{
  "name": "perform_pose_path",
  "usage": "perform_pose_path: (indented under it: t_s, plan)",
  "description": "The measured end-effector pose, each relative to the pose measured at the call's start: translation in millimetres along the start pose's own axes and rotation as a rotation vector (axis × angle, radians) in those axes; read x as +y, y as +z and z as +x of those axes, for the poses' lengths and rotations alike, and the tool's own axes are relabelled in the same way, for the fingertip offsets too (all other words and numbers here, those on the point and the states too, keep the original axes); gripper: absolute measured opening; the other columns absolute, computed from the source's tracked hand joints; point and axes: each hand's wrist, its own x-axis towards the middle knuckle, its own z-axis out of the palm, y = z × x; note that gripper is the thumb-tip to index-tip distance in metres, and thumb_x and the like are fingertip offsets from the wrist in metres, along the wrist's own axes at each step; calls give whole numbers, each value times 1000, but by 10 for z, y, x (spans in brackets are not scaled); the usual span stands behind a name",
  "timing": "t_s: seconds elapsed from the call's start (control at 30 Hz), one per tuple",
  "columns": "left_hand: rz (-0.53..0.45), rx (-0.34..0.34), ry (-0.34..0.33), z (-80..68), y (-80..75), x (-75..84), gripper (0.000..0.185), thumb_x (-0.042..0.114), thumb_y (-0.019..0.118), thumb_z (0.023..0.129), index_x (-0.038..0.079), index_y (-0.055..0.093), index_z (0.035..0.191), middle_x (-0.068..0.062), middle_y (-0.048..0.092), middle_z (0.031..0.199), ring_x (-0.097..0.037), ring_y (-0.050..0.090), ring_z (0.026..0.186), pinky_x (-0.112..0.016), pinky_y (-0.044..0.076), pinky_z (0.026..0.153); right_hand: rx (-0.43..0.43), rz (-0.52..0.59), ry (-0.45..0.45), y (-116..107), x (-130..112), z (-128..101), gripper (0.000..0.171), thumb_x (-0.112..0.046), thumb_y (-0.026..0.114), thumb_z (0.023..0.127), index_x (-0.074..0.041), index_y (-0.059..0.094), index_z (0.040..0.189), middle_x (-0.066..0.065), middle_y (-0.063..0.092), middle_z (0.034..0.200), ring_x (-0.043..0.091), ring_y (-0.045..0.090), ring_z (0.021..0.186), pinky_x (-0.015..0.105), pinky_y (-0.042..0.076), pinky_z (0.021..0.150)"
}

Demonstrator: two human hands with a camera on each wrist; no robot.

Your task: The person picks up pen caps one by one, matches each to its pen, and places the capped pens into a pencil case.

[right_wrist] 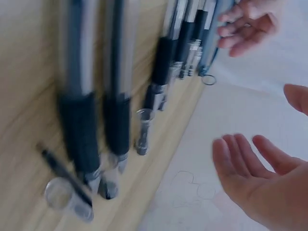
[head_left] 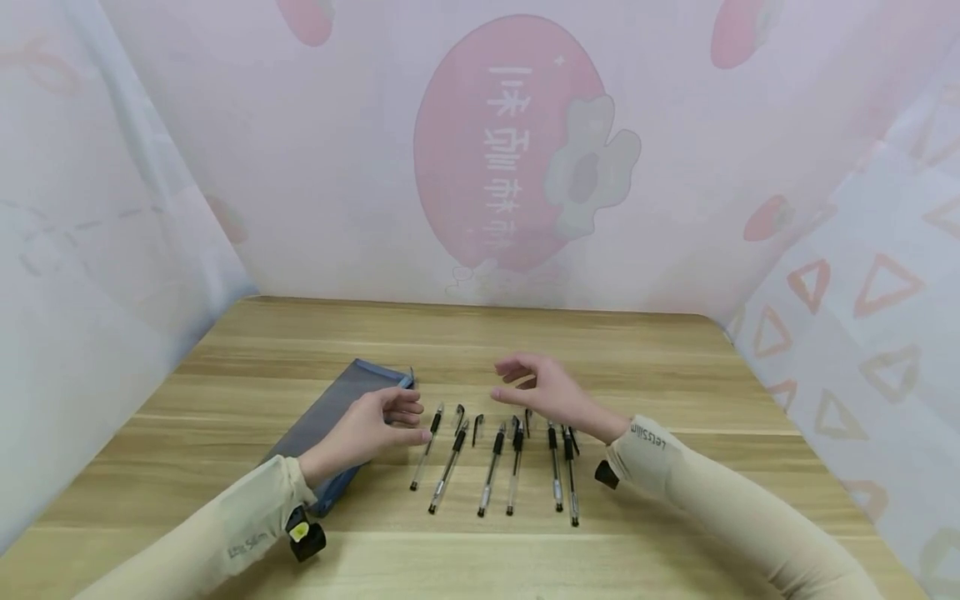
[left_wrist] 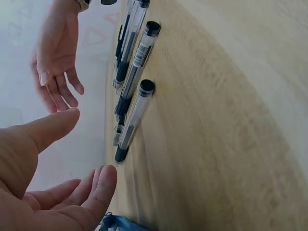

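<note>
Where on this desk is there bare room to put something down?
Free: the table behind the hands up to the backdrop, and the right side beyond the pens. Crowded: the middle, from the grey pencil case across the pen row.

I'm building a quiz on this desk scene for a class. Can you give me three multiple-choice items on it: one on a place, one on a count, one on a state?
1. Where does the blue-grey pencil case lie relative to the row of pens?
A. To the left of it
B. To the right of it
C. On top of it

2. How many pens lie in the row on the wooden table?
A. Three
B. Six
C. Ten

3. What is the right hand doing?
A. Gripping a pen
B. Hovering with relaxed fingers, holding nothing
C. Pressing flat on the pencil case

Answers:
1. A, since the head view shows the case left of the pens, partly under the left hand.
2. B, as six barrels lie side by side in the head view.
3. B, because its fingers are loose above the pens, with nothing between them.
</note>
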Motion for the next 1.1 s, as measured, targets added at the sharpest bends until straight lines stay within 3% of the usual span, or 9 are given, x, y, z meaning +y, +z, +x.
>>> perform_pose_path:
  t_s: [0.17, 0.4, 0.47, 0.8, 1.1]
  plan:
    - [-49, -30, -46, -18, 13, 13, 71, 22, 84, 81, -4, 50, 138, -12, 63, 123, -24, 62, 106, -36, 54, 86, -30, 92, 75, 4, 13, 31, 50, -34, 75, 88, -8, 62, 128, 5, 66, 114, 22, 61, 102, 38, 52, 89]
    - [-82, -20, -65, -2, 52, 76, 69, 19, 83, 81, -3, 51, 137, -12, 62, 124, -24, 62, 108, -38, 53, 88, -60, 303, 133, 8, 86, 51, 46, -20, 73, 91, -1, 58, 130, 12, 65, 111, 43, 58, 106, 52, 50, 90]
    - [-94, -21, -66, 14, 61, 94, 68, 18, 83, 81, -2, 51, 138, -12, 62, 124, -24, 62, 108, -38, 53, 89, -64, 333, 136, -1, 89, 50, 44, -17, 72, 92, 0, 57, 130, 14, 65, 112, 43, 58, 107, 54, 49, 91]
    - [-145, -48, -71, 55, 99, 93, 67, 12, 82, 82, -4, 49, 139, -14, 61, 127, -27, 61, 111, -39, 52, 90, -87, 376, 154, -26, 147, 45, 50, -18, 71, 93, 7, 53, 134, 14, 69, 104, 46, 61, 98, 59, 49, 87]
    - [-110, -34, -118, 73, 117, 54, 68, 9, 84, 78, -5, 51, 136, -12, 63, 121, -24, 62, 106, -38, 52, 90, -125, 448, 154, -37, 161, 18, 47, -13, 66, 96, 11, 51, 133, 18, 68, 104, 37, 65, 92, 62, 47, 88]
